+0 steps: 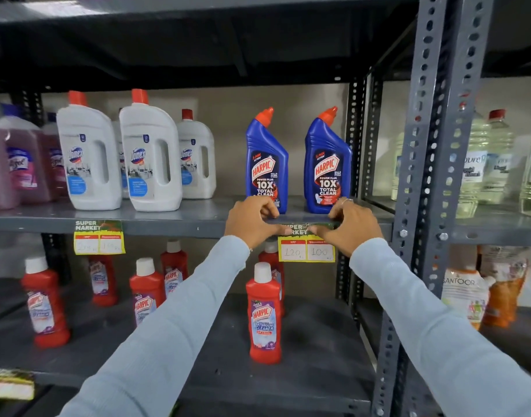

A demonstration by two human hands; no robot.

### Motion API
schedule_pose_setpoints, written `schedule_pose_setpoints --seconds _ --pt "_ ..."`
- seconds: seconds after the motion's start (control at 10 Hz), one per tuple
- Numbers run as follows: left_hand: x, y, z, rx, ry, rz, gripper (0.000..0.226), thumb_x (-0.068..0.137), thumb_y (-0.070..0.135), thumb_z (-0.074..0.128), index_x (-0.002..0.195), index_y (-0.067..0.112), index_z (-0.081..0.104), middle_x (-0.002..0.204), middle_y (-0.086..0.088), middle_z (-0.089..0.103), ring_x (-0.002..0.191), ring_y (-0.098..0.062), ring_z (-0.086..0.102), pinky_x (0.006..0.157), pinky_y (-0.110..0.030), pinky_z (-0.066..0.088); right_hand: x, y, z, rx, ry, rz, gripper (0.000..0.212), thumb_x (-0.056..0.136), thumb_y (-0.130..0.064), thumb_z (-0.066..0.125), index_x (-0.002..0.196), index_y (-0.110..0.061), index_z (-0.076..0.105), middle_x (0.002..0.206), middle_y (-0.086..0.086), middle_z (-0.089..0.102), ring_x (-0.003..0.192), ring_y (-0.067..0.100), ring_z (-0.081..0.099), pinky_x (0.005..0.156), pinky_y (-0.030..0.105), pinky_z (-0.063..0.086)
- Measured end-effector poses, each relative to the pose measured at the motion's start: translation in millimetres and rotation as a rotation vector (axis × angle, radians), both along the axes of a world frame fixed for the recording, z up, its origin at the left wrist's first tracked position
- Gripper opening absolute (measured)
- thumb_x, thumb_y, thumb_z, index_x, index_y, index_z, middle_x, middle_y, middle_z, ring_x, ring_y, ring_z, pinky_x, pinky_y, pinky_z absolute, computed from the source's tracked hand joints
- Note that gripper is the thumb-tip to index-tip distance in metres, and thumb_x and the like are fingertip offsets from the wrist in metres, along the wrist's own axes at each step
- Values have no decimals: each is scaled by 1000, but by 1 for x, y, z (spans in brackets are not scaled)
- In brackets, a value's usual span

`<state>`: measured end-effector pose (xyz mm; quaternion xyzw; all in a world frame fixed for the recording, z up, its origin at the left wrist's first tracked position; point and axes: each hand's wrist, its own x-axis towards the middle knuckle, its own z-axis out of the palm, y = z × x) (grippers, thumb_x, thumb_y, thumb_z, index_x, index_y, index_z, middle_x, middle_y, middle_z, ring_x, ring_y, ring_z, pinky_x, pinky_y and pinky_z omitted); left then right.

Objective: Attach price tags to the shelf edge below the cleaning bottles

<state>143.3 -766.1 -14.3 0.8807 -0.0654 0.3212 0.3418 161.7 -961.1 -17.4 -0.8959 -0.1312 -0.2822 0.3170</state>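
Note:
Two blue Harpic bottles (267,164) with red caps stand on the grey shelf (174,224). Below them a yellow and green price tag (307,249) reading 120 and 100 lies against the shelf edge. My left hand (252,224) pinches the tag's top left corner against the edge. At the top right corner my right hand (350,228) presses the tag the same way. Another price tag (99,237) hangs on the edge below the white Domex bottles (151,155).
Purple Lizol bottles (20,167) stand at far left. Red Harpic bathroom cleaner bottles (264,314) fill the lower shelf. A perforated grey upright (420,188) divides off the right bay with clear bottles (487,158) and refill pouches (468,293). A third tag (12,383) hangs at bottom left.

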Motion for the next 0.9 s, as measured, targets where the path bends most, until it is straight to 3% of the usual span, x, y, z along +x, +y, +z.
schedule_pose_setpoints --seconds 0.1,0.2,0.4,0.5,0.6,0.7,0.8,0.9 --pt "0 -1 -7 -43 -28 -20 40 66 39 81 99 20 69 104 3 70 99 -14 63 75 -24 53 -5 9 -6 25 -54 -48 55 63 -58 71 93 -15 55 101 1 60 96 21 58 83 39 54" --pt "0 0 -13 -27 -41 -20 40 71 37 78 106 19 69 112 0 69 109 -16 59 82 -30 55 -5 17 -7 -8 -57 -123 49 66 -55 71 92 -16 55 109 3 58 105 24 56 90 42 50" --pt "0 -2 -18 -13 -112 -42 36 79 27 73 111 13 68 108 1 65 95 -4 50 64 -2 35 -3 32 -9 -125 -90 -254 48 72 -47 65 107 -16 57 117 5 57 113 26 55 101 45 41" --pt "-1 -1 -14 -2 -100 -66 33 80 24 72 110 12 68 111 -3 68 95 -3 49 59 2 38 -5 32 -9 -98 -107 -258 44 72 -46 64 102 -15 58 112 4 60 108 24 57 98 44 41" --pt "-2 1 -9 22 -80 -81 31 81 21 71 109 10 69 112 -5 69 96 -4 51 64 -2 36 -8 29 -2 -145 -112 -241 38 73 -47 65 92 -15 58 106 2 61 102 23 59 94 42 43" --pt "-5 2 -6 63 -42 -101 27 85 20 67 109 10 69 112 -7 70 101 -9 56 76 -15 43 -16 17 16 -167 19 -132 27 79 -40 63 83 -13 62 99 3 67 92 25 62 87 40 50" --pt "-14 9 -1 198 2 -122 29 89 23 62 115 13 66 117 -6 68 112 -17 59 87 -27 50 -48 -10 33 19 85 73 21 84 -34 61 93 -18 72 101 6 73 91 24 65 89 38 52" --pt "-23 20 15 288 172 -233 44 88 33 62 127 14 56 128 -8 62 120 -20 55 100 -35 47 -124 -33 54 520 -95 397 28 67 -51 68 84 -29 72 93 -8 73 93 16 66 86 31 54"
